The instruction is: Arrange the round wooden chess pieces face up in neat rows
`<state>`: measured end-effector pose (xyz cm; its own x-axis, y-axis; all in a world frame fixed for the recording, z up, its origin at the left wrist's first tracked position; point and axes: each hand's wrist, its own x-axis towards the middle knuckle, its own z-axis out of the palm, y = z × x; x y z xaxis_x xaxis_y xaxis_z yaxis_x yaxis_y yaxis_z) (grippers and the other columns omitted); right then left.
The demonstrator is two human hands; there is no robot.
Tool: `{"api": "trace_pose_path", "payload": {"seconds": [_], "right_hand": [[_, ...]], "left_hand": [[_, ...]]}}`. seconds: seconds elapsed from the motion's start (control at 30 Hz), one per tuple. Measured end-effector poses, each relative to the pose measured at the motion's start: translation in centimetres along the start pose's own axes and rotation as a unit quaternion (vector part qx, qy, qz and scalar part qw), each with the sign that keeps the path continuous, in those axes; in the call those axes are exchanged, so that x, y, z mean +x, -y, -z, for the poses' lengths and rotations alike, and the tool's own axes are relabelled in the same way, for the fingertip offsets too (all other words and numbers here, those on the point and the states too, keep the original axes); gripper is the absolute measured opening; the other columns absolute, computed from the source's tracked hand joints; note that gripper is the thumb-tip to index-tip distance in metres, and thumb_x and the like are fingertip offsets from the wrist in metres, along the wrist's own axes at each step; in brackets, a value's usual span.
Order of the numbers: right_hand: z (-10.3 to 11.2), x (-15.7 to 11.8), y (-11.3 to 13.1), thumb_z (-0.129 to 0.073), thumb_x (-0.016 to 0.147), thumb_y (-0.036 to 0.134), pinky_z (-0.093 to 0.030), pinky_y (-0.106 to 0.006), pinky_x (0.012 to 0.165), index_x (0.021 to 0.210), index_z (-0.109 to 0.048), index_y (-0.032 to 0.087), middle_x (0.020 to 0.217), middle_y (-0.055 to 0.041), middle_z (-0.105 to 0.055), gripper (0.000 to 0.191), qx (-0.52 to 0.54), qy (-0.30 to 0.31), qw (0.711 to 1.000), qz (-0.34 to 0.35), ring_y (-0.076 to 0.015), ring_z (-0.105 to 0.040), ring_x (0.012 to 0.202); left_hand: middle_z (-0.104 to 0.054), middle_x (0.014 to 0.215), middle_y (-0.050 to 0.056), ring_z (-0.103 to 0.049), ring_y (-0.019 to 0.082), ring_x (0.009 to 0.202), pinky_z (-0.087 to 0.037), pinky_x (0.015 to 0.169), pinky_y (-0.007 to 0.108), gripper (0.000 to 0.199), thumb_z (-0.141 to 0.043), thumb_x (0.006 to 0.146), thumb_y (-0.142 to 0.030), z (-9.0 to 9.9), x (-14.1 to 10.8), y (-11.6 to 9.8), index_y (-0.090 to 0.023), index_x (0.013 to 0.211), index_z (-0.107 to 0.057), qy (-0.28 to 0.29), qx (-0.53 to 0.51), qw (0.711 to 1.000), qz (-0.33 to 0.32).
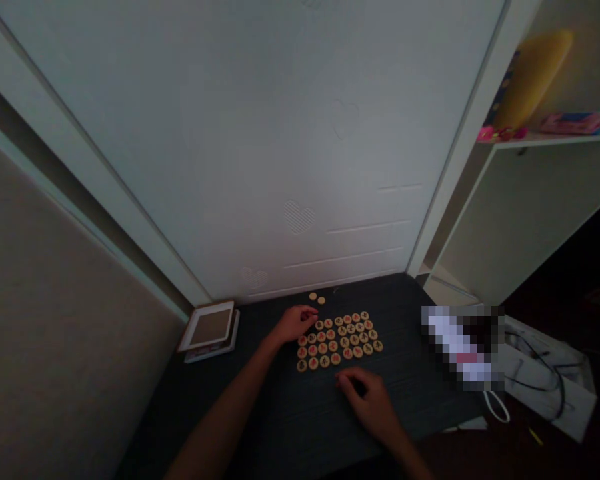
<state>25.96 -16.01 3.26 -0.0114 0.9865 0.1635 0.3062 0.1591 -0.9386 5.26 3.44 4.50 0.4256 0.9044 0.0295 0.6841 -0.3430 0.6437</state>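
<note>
Round wooden xiangqi pieces (333,346) with red and black characters lie face up on the dark table (275,420), in rows that form two blocks with a narrow gap between them. Two plain-looking discs (317,298) sit apart behind the rows. At the far left corner of the pieces is my left hand (297,323), fingers stretched forward and slightly apart; it covers that corner, so any piece under it is hidden. My right hand (369,399) is in front of the near row, its thumb and fingers curled together. Whatever its fingertips may hold does not show.
A white-framed box or stack (211,328) stands on the table's left side. Behind the table rises a white panel (300,167) with embossed hearts. To the right are a blurred-out object (460,350), a white bag-like item (550,380) with dark cords, and shelves (555,141).
</note>
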Motion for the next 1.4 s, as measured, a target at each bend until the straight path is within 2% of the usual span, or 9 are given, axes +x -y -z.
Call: {"api": "trace_pose_path", "payload": {"seconds": [0.13, 0.27, 0.33, 0.5, 0.8, 1.07, 1.23, 1.3, 1.4], "right_hand": [[0.0, 0.1, 0.0, -0.055, 0.095, 0.052, -0.054, -0.031, 0.080, 0.090, -0.077, 0.021, 0.087, -0.0060, -0.078, 0.039, 0.000, 0.003, 1.000, -0.003, -0.0225, -0.071, 0.083], [-0.1, 0.1, -0.2, -0.055, 0.095, 0.053, -0.053, -0.030, 0.079, 0.089, -0.077, 0.021, 0.086, -0.0059, -0.077, 0.040, -0.005, -0.004, 1.000, -0.004, -0.0222, -0.071, 0.081], [-0.2, 0.1, -0.3, -0.055, 0.095, 0.053, -0.053, -0.030, 0.079, 0.089, -0.077, 0.021, 0.085, -0.0057, -0.077, 0.040, -0.008, -0.007, 1.000, -0.009, -0.0221, -0.071, 0.081], [-0.2, 0.1, -0.3, -0.054, 0.096, 0.054, -0.053, -0.028, 0.077, 0.088, -0.077, 0.021, 0.085, -0.0056, -0.077, 0.041, -0.003, -0.007, 1.000, -0.009, -0.0215, -0.071, 0.082], [-0.1, 0.1, -0.2, -0.055, 0.095, 0.053, -0.053, -0.030, 0.078, 0.088, -0.078, 0.021, 0.084, -0.0059, -0.077, 0.040, 0.000, -0.008, 1.000, -0.006, -0.0224, -0.071, 0.080], [-0.2, 0.1, -0.3, -0.056, 0.096, 0.047, -0.051, -0.029, 0.078, 0.089, -0.077, 0.022, 0.085, -0.0047, -0.077, 0.033, 0.000, -0.009, 1.000, -0.012, -0.0217, -0.071, 0.082], [-0.2, 0.1, -0.3, -0.055, 0.097, 0.045, -0.051, -0.029, 0.077, 0.089, -0.076, 0.022, 0.085, -0.0043, -0.077, 0.032, 0.003, -0.006, 1.000, -0.013, -0.0216, -0.071, 0.082], [-0.2, 0.0, -0.5, -0.056, 0.096, 0.044, -0.052, -0.029, 0.079, 0.093, -0.076, 0.022, 0.088, -0.0049, -0.077, 0.030, 0.004, -0.015, 1.000, -0.011, -0.0223, -0.071, 0.084], [-0.3, 0.0, -1.1, -0.058, 0.095, 0.043, -0.052, -0.030, 0.081, 0.102, -0.074, 0.022, 0.094, -0.0059, -0.076, 0.027, 0.015, -0.029, 0.999, -0.003, -0.0231, -0.070, 0.087]], "left_hand": [[-0.076, 0.108, 0.009, -0.071, 0.021, 0.090, -0.055, 0.084, 0.031, 0.031, -0.057, 0.092, -0.032, 0.6, 1.2, -0.2, -0.018, 0.116, -0.070, -0.048, 0.021, 0.999, -0.010], [-0.068, 0.128, 0.008, -0.062, 0.024, 0.116, -0.045, 0.105, 0.036, 0.032, -0.060, 0.092, -0.028, 0.8, 2.6, -1.1, -0.022, 0.122, -0.067, -0.072, 0.050, 0.995, -0.039], [-0.069, 0.127, 0.007, -0.058, 0.025, 0.122, -0.041, 0.108, 0.036, 0.027, -0.061, 0.091, -0.030, 0.6, 3.2, -1.6, -0.024, 0.116, -0.070, -0.063, 0.064, 0.995, -0.052], [-0.076, 0.108, 0.007, -0.065, 0.026, 0.108, -0.046, 0.099, 0.035, 0.019, -0.063, 0.090, -0.034, -0.1, 4.3, -2.2, -0.025, 0.100, -0.076, -0.036, 0.099, 0.993, -0.055], [-0.076, 0.105, 0.006, -0.067, 0.027, 0.103, -0.047, 0.094, 0.033, 0.017, -0.072, 0.080, -0.028, 0.0, 4.8, -2.3, -0.027, 0.097, -0.076, -0.030, 0.120, 0.992, -0.026], [-0.076, 0.089, 0.004, -0.069, 0.025, 0.091, -0.050, 0.085, 0.032, 0.009, -0.072, 0.076, -0.025, -0.2, 5.7, -3.7, -0.025, 0.085, -0.074, -0.032, 0.102, 0.994, -0.027], [-0.076, 0.089, 0.003, -0.070, 0.022, 0.084, -0.052, 0.080, 0.030, 0.016, -0.069, 0.080, -0.024, 0.8, 4.2, -5.4, -0.023, 0.095, -0.073, -0.045, 0.060, 0.996, -0.046], [-0.076, 0.099, 0.004, -0.070, 0.021, 0.088, -0.052, 0.081, 0.029, 0.021, -0.066, 0.083, -0.026, 1.1, 2.5, -6.3, -0.023, 0.104, -0.071, -0.054, 0.037, 0.996, -0.058], [-0.074, 0.106, 0.003, -0.069, 0.019, 0.090, -0.053, 0.078, 0.026, 0.025, -0.065, 0.087, -0.031, 0.8, -1.5, -7.5, -0.023, 0.110, -0.068, -0.057, 0.005, 0.996, -0.072]]}}
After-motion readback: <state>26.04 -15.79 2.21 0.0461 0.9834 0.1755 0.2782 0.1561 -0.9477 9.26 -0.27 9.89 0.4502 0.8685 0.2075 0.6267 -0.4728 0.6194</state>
